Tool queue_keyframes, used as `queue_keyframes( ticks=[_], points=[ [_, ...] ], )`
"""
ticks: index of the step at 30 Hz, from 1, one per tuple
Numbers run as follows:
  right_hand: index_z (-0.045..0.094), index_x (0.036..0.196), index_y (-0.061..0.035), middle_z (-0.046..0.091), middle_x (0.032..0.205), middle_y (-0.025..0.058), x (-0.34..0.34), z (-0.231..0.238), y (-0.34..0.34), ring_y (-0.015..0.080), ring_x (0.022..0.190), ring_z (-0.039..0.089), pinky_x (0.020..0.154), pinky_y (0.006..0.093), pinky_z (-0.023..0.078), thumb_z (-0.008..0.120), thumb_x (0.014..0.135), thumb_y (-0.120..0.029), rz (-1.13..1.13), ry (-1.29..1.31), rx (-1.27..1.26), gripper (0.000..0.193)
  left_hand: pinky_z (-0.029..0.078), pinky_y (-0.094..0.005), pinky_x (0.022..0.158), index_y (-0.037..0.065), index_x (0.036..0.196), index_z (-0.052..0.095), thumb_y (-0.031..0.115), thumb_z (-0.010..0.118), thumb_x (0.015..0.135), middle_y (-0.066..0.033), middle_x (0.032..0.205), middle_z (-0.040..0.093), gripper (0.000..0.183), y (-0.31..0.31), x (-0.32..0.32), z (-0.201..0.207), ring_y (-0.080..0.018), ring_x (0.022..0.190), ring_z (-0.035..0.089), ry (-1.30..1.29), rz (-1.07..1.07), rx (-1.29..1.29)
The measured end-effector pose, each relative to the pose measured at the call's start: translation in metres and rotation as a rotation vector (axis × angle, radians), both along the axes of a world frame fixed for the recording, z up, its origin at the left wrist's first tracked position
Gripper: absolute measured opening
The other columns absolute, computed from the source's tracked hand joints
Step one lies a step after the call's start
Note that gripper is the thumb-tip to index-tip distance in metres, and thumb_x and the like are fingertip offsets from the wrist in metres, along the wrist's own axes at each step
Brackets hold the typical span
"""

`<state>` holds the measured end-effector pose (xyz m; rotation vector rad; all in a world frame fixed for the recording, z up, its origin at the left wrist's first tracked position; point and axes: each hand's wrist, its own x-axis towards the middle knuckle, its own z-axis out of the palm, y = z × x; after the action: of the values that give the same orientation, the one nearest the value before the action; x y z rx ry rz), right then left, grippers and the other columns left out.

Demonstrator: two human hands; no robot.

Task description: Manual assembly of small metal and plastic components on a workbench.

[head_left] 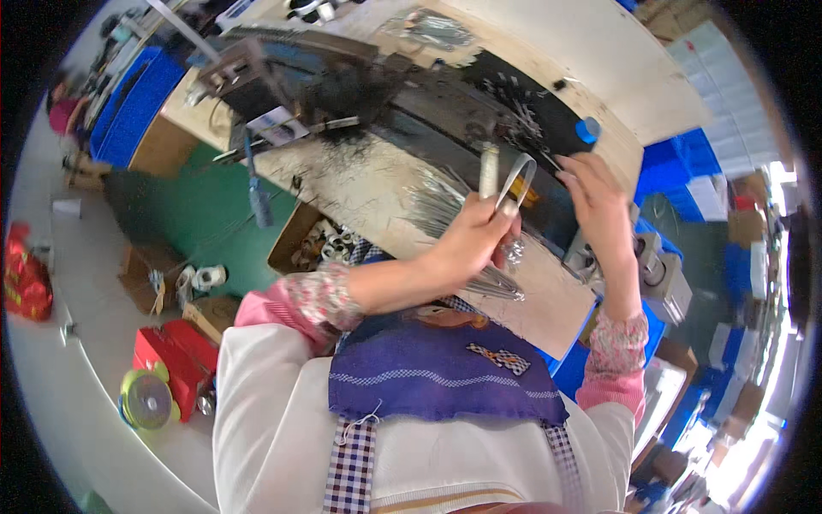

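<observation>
My left hand (475, 240) is closed near the middle of the bench, pale wrapping on its thumb tip. It grips a shiny U-shaped metal strip (524, 174), whose bend points up. A pale, wrapped upright piece (489, 171) rises beside it; I cannot tell whether this is a finger or a handle. Farther right, my right hand (599, 201) has its fingertips together by the dark work surface; what they pinch is too small to make out. Thin metal strips (437, 206) lie in a bundle left of my left hand, and more ends (497, 283) show below it.
A dark machine (317, 77) stands at the back left of the wooden bench (342, 184). Small metal pieces (522, 111) lie scattered on a black mat, near a blue round cap (587, 130). An open carton (295, 240) and a blue-handled tool (259, 201) are to the left.
</observation>
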<state>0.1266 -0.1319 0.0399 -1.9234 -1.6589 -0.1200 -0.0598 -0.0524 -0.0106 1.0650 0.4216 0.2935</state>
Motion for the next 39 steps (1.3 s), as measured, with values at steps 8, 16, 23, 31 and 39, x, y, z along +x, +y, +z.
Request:
queue_keyframes(
  ticks=[8,16,23,31,39],
  points=[
    [0.061,0.090,-0.0058,0.056,0.083,0.0077,0.005,-0.015,0.013,0.0255,0.083,0.060,0.066,0.0361,0.052,0.058,0.072,-0.002,-0.027,-0.313,-0.045,0.019,0.020,-0.0200,0.034,0.000,0.089,0.046,0.010,0.045,0.096,-0.0050,0.088,0.043,0.012,0.075,-0.022,0.068,-0.0028,0.043,0.029,-0.542,-0.090,-1.133],
    [0.058,0.085,-0.0029,0.054,0.081,0.0129,0.003,-0.011,0.023,0.0317,0.079,0.060,0.067,0.0410,0.051,0.059,0.072,-0.005,-0.066,-0.179,0.002,0.013,0.032,-0.0240,0.042,0.005,0.087,0.063,0.021,0.053,0.095,0.0004,0.058,0.049,0.021,0.085,-0.082,0.009,-0.0089,0.048,0.044,-0.277,0.230,0.198],
    [0.062,0.089,-0.0018,0.061,0.089,0.0147,0.056,0.007,0.064,0.0312,0.084,0.063,0.072,0.0393,0.050,0.066,0.076,-0.012,0.029,-0.104,0.000,0.017,0.046,-0.0313,0.059,0.001,0.091,0.069,0.018,0.060,0.087,-0.0169,0.072,0.065,0.020,0.065,0.077,-0.001,-0.0204,0.063,0.063,-0.117,-0.225,0.984],
    [0.058,0.084,-0.0024,0.059,0.083,0.0138,0.031,-0.006,0.028,0.0319,0.082,0.059,0.071,0.0405,0.048,0.064,0.076,-0.010,0.208,-0.032,-0.122,0.012,0.050,-0.0397,0.065,0.007,0.074,0.069,0.014,0.063,0.074,-0.0071,0.074,0.064,0.009,0.091,0.078,0.029,-0.0252,0.077,0.064,0.053,-0.129,1.960],
    [0.063,0.089,-0.0021,0.063,0.081,0.0130,0.019,-0.015,0.062,0.0316,0.075,0.061,0.069,0.0371,0.049,0.065,0.081,-0.015,0.210,0.104,0.179,0.016,0.046,-0.0336,0.071,0.008,0.090,0.067,0.003,0.064,0.075,-0.0031,0.090,0.065,0.016,0.114,0.029,0.038,-0.0229,0.082,0.058,-0.334,0.677,1.955]
  ],
)
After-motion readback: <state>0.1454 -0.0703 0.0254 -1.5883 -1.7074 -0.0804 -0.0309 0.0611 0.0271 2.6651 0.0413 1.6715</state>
